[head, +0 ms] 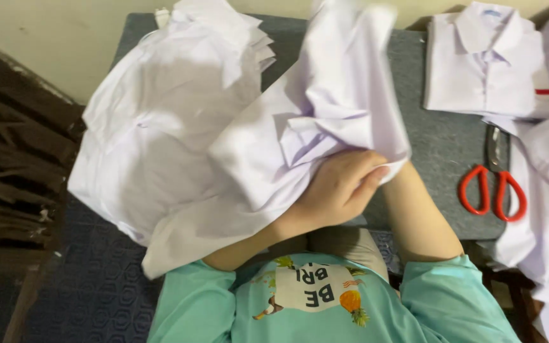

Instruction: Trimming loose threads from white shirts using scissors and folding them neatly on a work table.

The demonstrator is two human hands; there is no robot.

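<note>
While my left hand (338, 190) has its grip clamped on the white shirt (325, 114), the cloth bunches above the fingers, lifted over the grey counter (440, 146). My right hand is hidden behind it; its grip I cannot tell. Red-handled scissors (494, 184) lie well right.

A grey table (443, 149) stands against a cream wall (52, 38), above dark patterned flooring (90, 286).

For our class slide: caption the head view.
Left hand grips a white shirt over a grey table, beside red-handled scissors.
</note>
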